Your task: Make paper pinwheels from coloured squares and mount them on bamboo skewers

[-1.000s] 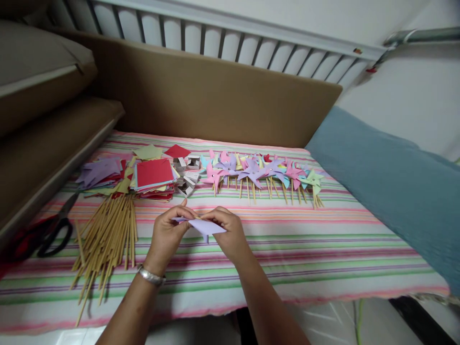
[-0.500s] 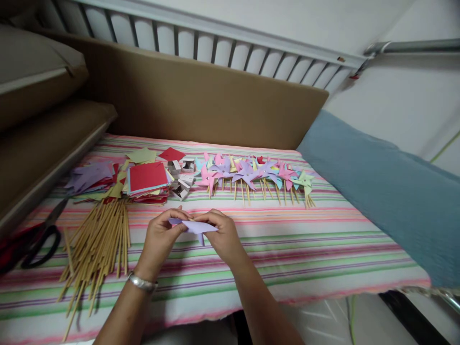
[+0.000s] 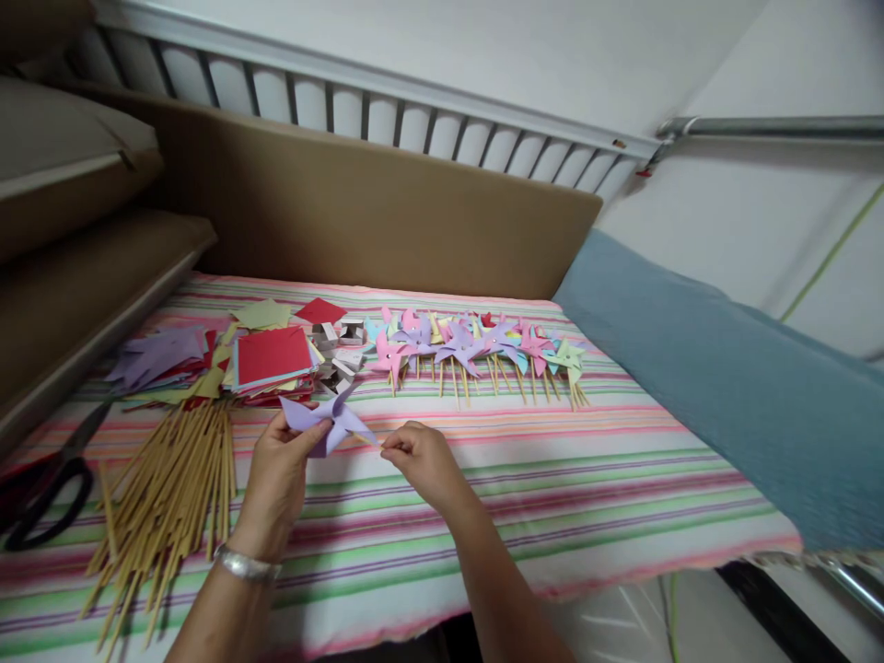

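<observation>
A purple paper pinwheel (image 3: 331, 424) is held over the striped cloth, its blades facing up. My left hand (image 3: 284, 451) grips it from the left, thumb on top near the centre and fingers behind. My right hand (image 3: 421, 460) pinches the end of the pinwheel's wooden stick (image 3: 366, 440), which points right from under the blades. Just beyond my hands lie small white boxes (image 3: 338, 359) and a stack of square paper sheets with a red one (image 3: 273, 355) on top.
Finished pinwheels (image 3: 459, 345) lie in a row at the back. Left are many wooden sticks (image 3: 172, 488), cut paper pieces (image 3: 158, 357) and black-handled scissors (image 3: 59, 479). A brown board (image 3: 359, 212) stands behind the striped cloth (image 3: 552, 516); blue fabric (image 3: 691, 368) borders the right.
The pinwheel has been turned so its blades face up and has moved left with my left hand. My right hand has shifted from the paper to the stick's end.
</observation>
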Action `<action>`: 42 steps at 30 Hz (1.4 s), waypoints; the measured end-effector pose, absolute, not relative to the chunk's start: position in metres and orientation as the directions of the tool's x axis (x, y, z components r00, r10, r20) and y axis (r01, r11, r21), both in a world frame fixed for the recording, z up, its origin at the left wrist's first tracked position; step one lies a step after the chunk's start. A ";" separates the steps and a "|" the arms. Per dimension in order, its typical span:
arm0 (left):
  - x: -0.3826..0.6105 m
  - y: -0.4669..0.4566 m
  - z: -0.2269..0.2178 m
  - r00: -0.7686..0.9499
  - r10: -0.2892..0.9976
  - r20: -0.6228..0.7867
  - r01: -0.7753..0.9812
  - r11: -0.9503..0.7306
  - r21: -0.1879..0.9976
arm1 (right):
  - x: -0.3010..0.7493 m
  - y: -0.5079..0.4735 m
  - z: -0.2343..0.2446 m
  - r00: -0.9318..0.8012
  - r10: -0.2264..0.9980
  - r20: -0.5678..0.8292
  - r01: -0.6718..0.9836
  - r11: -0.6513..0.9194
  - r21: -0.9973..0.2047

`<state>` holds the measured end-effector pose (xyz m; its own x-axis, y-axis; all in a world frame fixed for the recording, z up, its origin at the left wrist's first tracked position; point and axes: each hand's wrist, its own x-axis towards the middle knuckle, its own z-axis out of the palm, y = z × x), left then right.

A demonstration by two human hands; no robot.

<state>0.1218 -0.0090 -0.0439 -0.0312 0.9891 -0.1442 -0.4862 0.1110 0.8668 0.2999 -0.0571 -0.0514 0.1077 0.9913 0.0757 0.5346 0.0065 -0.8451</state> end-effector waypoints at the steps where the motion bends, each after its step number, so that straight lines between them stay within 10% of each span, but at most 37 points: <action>1: 0.122 -0.009 -0.044 -0.016 0.989 -0.145 -0.499 0.117 0.858 | 0.301 -0.055 -0.055 0.148 0.987 0.064 0.476 -0.014 -0.879; 12: 0.112 -0.006 -0.059 0.038 0.979 -0.199 -0.447 0.195 0.873 | 0.344 -0.026 -0.084 0.587 0.807 -0.067 0.144 -0.186 -0.972; 42: 0.095 -0.002 -0.056 0.070 0.959 -0.273 -0.407 0.278 0.870 | 0.378 -0.021 -0.096 0.780 0.624 0.047 0.141 -0.103 -0.985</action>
